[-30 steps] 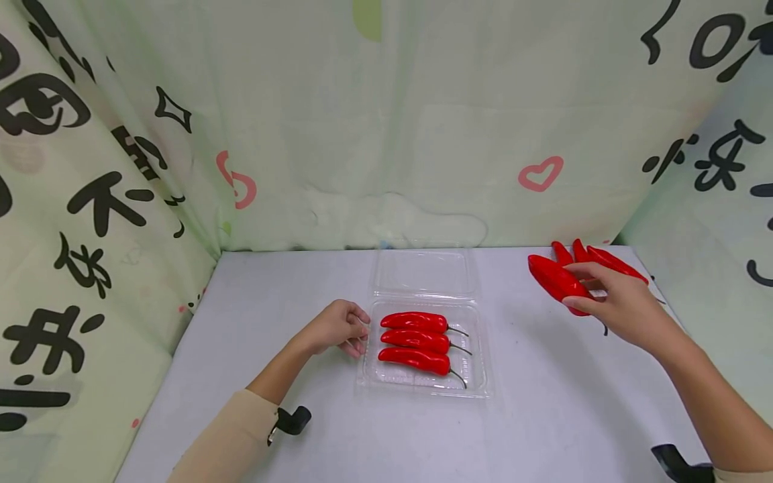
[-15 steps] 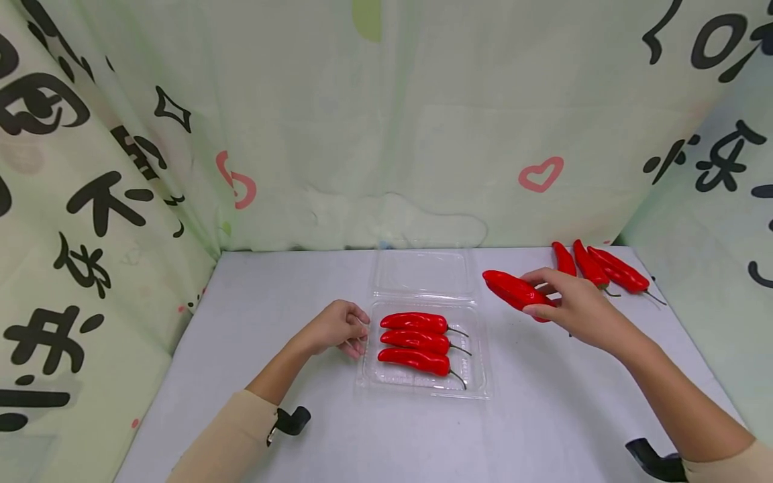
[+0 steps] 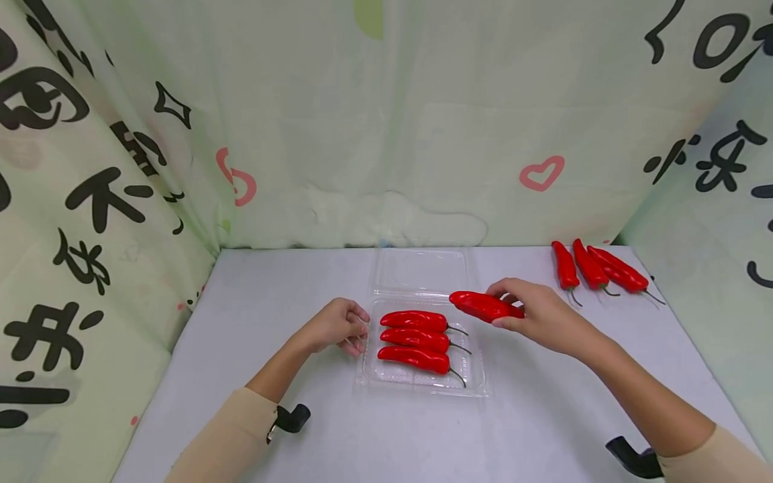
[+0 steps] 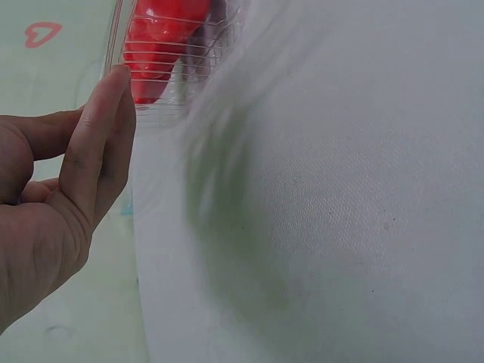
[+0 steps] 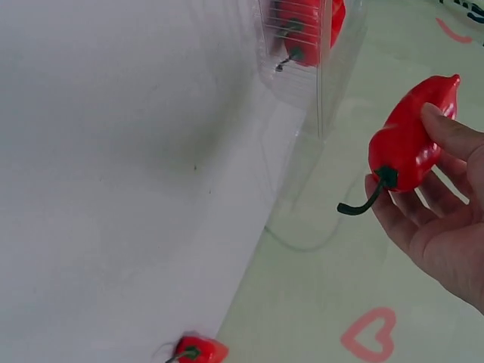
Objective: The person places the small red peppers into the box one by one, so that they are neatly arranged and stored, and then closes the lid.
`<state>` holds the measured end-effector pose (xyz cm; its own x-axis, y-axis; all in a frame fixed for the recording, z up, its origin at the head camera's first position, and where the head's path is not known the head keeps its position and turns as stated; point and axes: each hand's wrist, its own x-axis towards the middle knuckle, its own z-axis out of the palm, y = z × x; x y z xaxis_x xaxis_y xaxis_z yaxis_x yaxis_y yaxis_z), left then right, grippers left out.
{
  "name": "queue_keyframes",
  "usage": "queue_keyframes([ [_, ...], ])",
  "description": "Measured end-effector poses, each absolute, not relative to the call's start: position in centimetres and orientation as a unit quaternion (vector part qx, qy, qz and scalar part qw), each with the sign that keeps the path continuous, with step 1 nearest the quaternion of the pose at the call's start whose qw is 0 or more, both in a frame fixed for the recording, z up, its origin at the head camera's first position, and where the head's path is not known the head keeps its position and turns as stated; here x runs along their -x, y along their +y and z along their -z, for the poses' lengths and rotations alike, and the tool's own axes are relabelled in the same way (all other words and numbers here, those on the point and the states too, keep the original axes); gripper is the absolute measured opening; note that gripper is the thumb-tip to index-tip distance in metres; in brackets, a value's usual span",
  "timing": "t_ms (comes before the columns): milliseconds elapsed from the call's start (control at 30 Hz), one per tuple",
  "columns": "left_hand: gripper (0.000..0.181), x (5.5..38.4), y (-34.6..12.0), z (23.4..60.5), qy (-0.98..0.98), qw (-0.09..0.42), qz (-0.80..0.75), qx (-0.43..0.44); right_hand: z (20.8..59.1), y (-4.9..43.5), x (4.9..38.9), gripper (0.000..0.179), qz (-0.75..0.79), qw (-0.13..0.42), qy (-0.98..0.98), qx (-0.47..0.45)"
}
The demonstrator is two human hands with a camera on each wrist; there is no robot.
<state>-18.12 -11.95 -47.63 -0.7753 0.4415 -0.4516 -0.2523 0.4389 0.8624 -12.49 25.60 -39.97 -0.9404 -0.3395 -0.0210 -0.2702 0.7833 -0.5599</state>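
In the head view, my right hand (image 3: 539, 314) holds a red chili pepper (image 3: 482, 306) above the right back edge of a clear plastic clamshell box (image 3: 391, 379). The right wrist view shows this chili pepper (image 5: 408, 144) between thumb and fingers, its green stem pointing down and left. Three red chili peppers (image 3: 415, 339) lie side by side in the box, stems to the right. My left hand (image 3: 338, 325) is at the box's left side. Its fairly straight fingers (image 4: 94, 144) reach the box wall in the left wrist view.
Three more red chili peppers (image 3: 594, 268) lie at the back right of the white table (image 3: 290, 282). The box's clear lid (image 3: 425, 272) lies folded back towards the rear curtain (image 3: 386, 134). Printed curtains also stand at both sides.
My right hand has carried the chili pepper left and slightly down, from beside the loose peppers to over the box's edge. The left hand has stayed at the box's side.
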Motion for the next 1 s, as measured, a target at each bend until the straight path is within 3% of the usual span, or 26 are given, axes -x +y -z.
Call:
queue_keyframes([
  [1000, 0.023, 18.3, -12.1, 47.9, 0.783, 0.333, -0.522, -0.058, 43.1, 18.9, 11.9, 0.043, 0.327, 0.149, 0.902, 0.240],
])
